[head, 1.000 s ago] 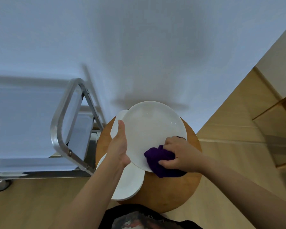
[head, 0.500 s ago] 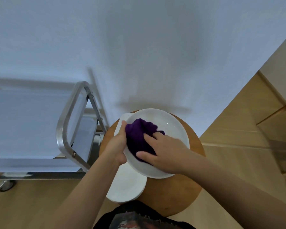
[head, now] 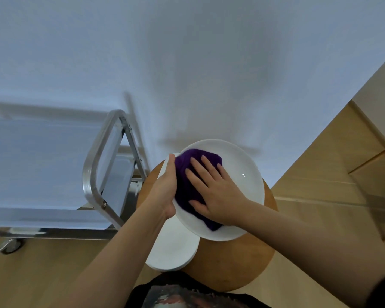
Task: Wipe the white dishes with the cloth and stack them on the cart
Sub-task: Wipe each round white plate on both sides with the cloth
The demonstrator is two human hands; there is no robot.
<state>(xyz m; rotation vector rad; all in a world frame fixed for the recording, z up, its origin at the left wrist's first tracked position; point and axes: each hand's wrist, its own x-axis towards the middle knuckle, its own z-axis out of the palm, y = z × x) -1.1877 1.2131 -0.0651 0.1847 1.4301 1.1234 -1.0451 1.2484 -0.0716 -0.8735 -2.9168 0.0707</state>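
Single head-worn view, looking steeply down, close over round wooden stool (head: 231,263); wall ahead

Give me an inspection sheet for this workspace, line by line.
Surface: round wooden stool, bearing dishes.
Job's things: white plate held tilted; purple cloth pressed on it; more white dishes beneath; metal cart at left, no dishes seen on it.
Clutter: nothing seen.
Hands: left hand grips plate rim; right hand flat on cloth.
Cables: nothing seen.
Surroundings: white wall, wooden floor.
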